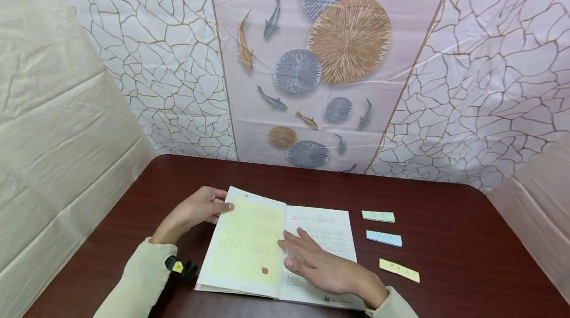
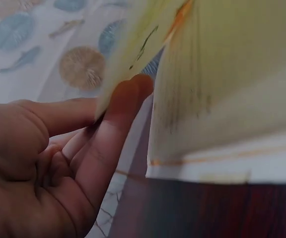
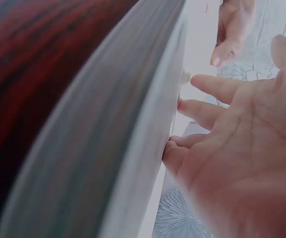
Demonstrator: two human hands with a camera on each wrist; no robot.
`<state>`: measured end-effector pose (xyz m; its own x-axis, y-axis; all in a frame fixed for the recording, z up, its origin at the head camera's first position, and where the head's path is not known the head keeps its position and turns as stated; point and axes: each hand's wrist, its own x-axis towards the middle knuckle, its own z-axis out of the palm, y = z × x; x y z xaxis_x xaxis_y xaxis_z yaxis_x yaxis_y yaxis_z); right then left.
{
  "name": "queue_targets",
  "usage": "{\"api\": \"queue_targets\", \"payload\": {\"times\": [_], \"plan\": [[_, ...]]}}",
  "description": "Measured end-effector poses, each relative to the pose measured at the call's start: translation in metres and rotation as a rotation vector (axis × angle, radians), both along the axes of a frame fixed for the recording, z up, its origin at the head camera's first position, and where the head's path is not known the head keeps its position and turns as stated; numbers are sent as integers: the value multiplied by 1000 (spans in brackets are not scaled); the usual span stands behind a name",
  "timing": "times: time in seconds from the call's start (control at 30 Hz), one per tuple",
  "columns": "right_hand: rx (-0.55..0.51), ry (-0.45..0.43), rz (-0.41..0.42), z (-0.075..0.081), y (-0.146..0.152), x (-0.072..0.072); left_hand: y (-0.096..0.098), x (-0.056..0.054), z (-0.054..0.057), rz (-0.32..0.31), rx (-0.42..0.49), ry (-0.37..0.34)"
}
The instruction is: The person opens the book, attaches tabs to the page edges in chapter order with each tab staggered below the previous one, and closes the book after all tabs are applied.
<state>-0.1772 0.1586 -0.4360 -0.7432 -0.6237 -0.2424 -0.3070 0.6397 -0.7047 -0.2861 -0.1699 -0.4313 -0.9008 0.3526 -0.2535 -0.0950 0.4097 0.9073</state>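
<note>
An open book lies on the dark red-brown table, its left page tinted yellow and its right page white with printed lines. At the upper left edge my left hand pinches a leaf between thumb and fingers. In the left wrist view that leaf stands apart from the pages below it. My right hand rests on the right page near the spine, fingers spread and fairly straight. The right wrist view shows its fingertips touching the paper, seen past the book's thick page edges.
Right of the book, three slips lie on the table in a column: green, blue and yellow. A black wrist strap is on the left sleeve. Patterned cloth hangs behind the table.
</note>
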Motion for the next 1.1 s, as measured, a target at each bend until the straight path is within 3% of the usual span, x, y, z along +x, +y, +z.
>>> {"api": "queue_targets", "payload": {"times": [0.13,0.23,0.33,0.47,0.63,0.77,0.9,1.1], "plan": [[22,12,17,0,0,0,-1,-2,-7,-1,-32,6],[43,35,29,0,0,1,0,-2,-9,-1,-62,55],[64,53,35,-1,-1,1,3,0,-4,8,-147,155],[71,50,37,0,-1,0,14,7,11,4,-292,263],[72,39,41,1,1,0,34,22,27,-104,-408,281],[72,44,43,0,2,0,48,35,30,-206,-467,258],[75,49,39,0,2,0,60,45,26,-278,-517,250],[60,49,34,-1,0,0,65,48,10,-318,-618,257]]}}
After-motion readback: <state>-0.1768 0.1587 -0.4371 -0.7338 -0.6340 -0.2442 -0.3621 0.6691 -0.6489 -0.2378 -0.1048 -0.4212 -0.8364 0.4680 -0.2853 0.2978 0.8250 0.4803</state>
